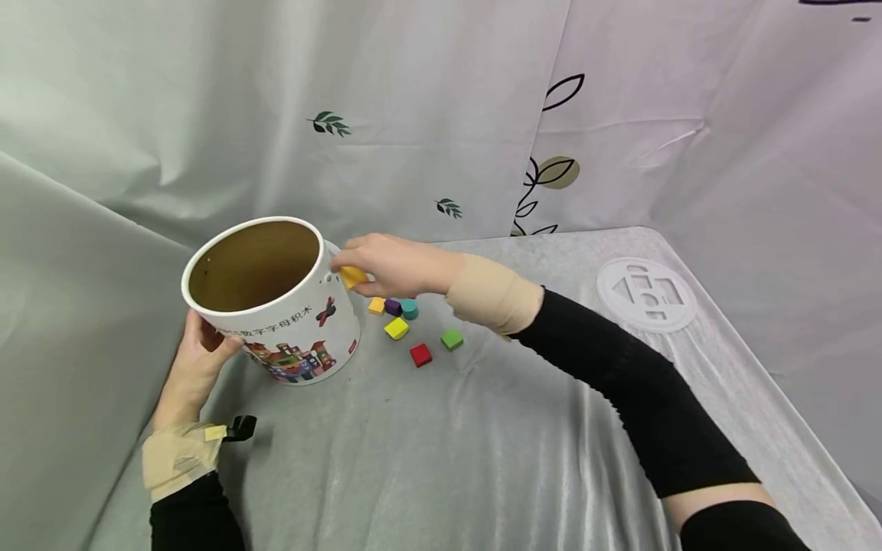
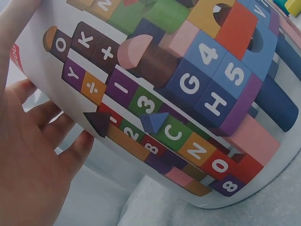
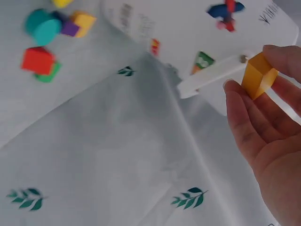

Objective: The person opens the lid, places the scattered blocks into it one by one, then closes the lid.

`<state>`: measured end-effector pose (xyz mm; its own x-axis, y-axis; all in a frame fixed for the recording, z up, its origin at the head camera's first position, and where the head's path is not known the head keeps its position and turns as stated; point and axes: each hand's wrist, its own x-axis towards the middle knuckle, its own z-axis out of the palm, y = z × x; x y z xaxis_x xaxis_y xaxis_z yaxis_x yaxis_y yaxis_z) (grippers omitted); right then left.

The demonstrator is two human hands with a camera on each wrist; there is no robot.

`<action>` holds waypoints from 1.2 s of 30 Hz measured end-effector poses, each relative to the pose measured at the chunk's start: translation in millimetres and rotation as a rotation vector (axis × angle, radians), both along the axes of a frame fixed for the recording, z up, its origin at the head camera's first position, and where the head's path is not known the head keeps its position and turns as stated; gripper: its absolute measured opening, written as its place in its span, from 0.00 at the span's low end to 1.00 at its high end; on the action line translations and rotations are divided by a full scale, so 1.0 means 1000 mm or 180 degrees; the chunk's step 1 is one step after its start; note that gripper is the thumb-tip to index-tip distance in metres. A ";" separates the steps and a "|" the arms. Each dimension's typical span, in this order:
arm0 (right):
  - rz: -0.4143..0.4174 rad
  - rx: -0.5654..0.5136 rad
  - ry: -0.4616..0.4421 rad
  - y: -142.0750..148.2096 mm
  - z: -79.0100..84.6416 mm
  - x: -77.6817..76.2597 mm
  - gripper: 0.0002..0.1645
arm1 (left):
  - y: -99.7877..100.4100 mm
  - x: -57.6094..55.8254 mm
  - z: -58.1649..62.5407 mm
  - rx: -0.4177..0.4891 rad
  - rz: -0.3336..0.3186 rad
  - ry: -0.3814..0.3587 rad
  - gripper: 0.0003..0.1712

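A white bucket [image 1: 331,314] with printed toy-block pictures stands at the left in the head view, its open mouth showing a brownish inside. My left hand [image 1: 193,371] grips its lower left side, thumb and fingers spread round the wall; the left wrist view shows the fingers [image 2: 77,150] against the printed surface. Beside the rim on the right, outside the opening, my right hand [image 1: 400,264] pinches a yellow-orange block [image 3: 256,77] between thumb and fingertips. The bucket's white handle [image 3: 211,75] hangs close to that block in the right wrist view.
Right of the bucket lie loose blocks: a teal cylinder [image 1: 409,309], a purple block [image 1: 393,307], an orange block [image 1: 376,305], a yellow block [image 1: 396,328], a red block [image 1: 421,355] and a green block [image 1: 452,339]. A white lid with cutouts [image 1: 620,310] lies far right.
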<state>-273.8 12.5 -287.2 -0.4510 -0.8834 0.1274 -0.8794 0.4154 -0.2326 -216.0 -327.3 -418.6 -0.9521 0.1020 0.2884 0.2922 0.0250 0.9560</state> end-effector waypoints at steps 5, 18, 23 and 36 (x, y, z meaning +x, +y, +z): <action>-0.0156 0.0016 0.0025 -0.029 0.010 -0.003 0.20 | 0.000 0.000 -0.001 -0.0015 0.0032 -0.0034 0.49; -0.0474 0.0050 0.0071 -0.055 0.040 -0.001 0.17 | -0.002 0.000 0.003 -0.0040 0.0060 -0.0061 0.49; -0.0476 0.0028 0.0033 -0.069 0.037 -0.004 0.19 | 0.000 0.001 0.002 -0.0075 0.0094 -0.0104 0.50; -0.0674 -0.0138 -0.0117 -0.100 0.012 -0.020 0.18 | -0.004 0.000 0.002 -0.0086 0.0028 -0.0044 0.52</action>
<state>-293.4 -87.9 -275.3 -0.6310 -0.7624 0.1433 -0.7641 0.5789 -0.2845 -215.8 -331.8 -416.8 -0.9569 0.1010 0.2724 0.2786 0.0533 0.9589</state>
